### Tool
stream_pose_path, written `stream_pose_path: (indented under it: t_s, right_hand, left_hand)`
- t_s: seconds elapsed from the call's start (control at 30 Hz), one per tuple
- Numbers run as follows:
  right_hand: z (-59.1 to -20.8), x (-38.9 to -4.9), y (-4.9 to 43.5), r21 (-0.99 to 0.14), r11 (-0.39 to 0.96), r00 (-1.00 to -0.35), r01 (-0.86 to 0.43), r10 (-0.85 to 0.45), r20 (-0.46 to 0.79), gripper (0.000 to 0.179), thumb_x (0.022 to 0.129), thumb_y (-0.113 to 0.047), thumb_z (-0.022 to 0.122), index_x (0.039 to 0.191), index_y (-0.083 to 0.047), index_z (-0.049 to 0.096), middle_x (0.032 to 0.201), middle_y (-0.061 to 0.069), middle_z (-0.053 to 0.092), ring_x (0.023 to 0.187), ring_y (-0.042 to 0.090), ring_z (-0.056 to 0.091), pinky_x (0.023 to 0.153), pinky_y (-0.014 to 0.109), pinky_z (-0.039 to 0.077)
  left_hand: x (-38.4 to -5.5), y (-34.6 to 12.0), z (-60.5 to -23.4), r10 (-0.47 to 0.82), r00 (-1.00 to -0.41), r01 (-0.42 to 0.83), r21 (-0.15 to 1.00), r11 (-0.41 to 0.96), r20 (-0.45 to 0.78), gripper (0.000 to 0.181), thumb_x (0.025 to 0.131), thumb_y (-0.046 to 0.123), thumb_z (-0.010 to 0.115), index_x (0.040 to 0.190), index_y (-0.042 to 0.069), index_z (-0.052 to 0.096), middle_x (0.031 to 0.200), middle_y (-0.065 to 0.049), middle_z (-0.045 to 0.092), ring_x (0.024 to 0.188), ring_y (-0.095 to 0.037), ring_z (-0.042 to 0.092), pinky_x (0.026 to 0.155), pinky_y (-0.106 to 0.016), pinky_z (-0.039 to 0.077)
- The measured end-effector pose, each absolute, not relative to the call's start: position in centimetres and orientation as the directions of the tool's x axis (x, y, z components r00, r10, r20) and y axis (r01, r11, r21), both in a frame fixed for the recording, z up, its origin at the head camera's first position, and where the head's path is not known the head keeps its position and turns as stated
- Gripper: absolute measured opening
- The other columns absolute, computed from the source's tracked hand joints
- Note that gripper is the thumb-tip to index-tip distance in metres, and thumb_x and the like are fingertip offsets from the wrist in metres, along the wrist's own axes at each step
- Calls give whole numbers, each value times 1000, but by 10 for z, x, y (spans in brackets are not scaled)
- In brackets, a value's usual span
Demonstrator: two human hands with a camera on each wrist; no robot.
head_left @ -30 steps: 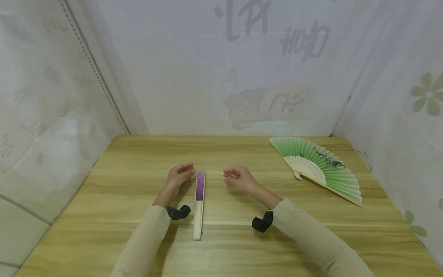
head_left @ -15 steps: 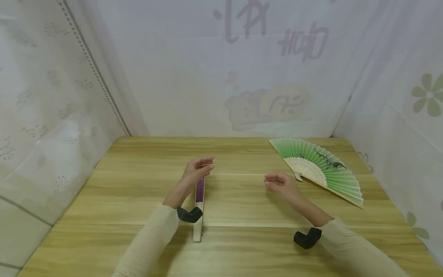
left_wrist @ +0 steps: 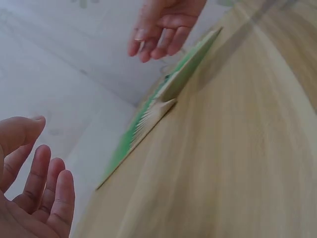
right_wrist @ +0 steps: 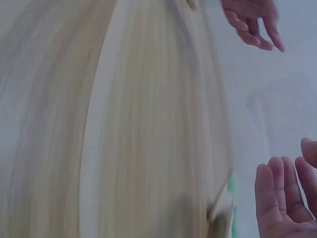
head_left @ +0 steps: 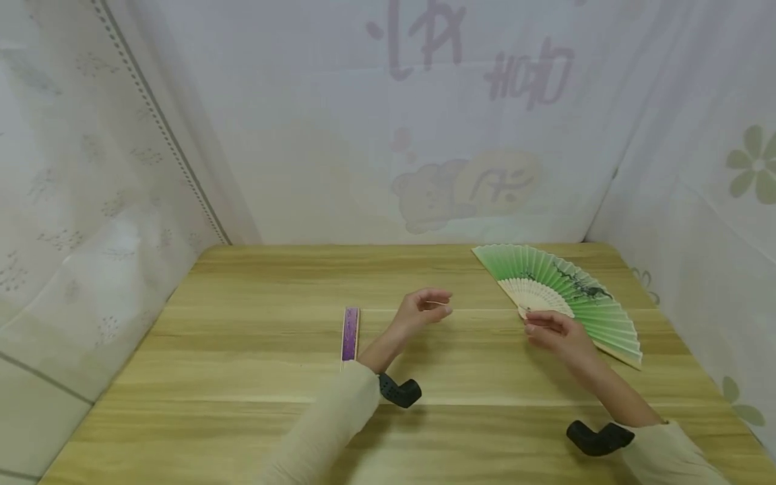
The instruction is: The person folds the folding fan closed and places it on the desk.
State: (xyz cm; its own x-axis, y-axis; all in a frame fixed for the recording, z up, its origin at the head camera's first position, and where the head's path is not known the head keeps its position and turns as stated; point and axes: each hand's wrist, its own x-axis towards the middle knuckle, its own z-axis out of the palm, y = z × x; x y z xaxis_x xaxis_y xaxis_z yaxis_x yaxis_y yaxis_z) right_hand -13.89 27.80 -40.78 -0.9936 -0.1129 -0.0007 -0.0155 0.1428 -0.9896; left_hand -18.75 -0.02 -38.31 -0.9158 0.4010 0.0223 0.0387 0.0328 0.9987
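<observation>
An unfolded green folding fan (head_left: 597, 316) with pale ribs and a dark branch pattern lies at the back right of the table. My right hand (head_left: 560, 337) hovers by its pivot end, overlapping the lower ribs in the head view, fingers loosely bent around nothing. My left hand (head_left: 421, 313) is in the air over the middle of the table, relaxed, with a gap between thumb and fingers. A folded purple fan (head_left: 350, 333) lies left of it, its lower part hidden behind the left sleeve. In the left wrist view the green fan (left_wrist: 148, 119) stands between both hands.
The wooden table (head_left: 254, 323) has a light wood grain. White patterned curtains (head_left: 315, 135) enclose its back and sides. A black wrist mount (head_left: 400, 391) sits on the left forearm, another black mount (head_left: 600, 439) on the right.
Both hands have moved right across the table. The right hand has come to the green fan's pivot; the left has passed over the folded purple fan. Neither fan has moved.
</observation>
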Motion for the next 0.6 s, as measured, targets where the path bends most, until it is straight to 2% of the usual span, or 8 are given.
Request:
stream_pose_path:
  t_s: [0.17,0.3,0.43,0.53,0.6]
  right_hand:
    - [-412,-129,318,-992,124,-997,-22,-70,14,37,87,-11,57,117,7,48,96,-2,62,87,11,60,74,28,50]
    - [-417,-120,344,-995,102,-999,-23,-46,18,34,87,-9,57,117,4,49,97,0,62,87,11,60,72,25,50]
    - [-420,-112,366,-994,110,-1000,22,-7,-23,24,87,-10,56,111,-12,56,98,-8,61,87,6,60,72,22,50]
    - [-418,-106,380,-999,21,-999,33,13,-32,24,88,-6,54,104,-22,59,98,-12,60,86,2,59,71,21,50]
    - [-414,-102,388,-999,-27,-1000,23,4,-24,27,89,-3,51,103,-25,59,99,-14,60,87,0,58,70,20,50]
  left_hand:
    - [-180,41,-396,413,-910,48,999,-1,44,30,81,-1,60,110,-9,55,107,-26,54,91,-30,57,70,-24,49]
    - [-183,70,-419,408,-912,42,999,-2,39,28,80,-1,62,108,-5,59,103,-21,58,86,-22,59,67,-21,49]
    - [-189,91,-435,405,-913,54,998,16,43,29,80,1,62,109,-1,59,101,-13,61,84,-16,59,66,-19,48]
    - [-191,104,-438,409,-912,34,999,24,21,31,80,2,63,111,0,58,102,-11,60,84,-15,59,66,-20,48]
    - [-191,111,-438,408,-913,5,1000,29,-7,33,80,4,63,112,1,58,103,-9,60,85,-14,58,66,-19,48]
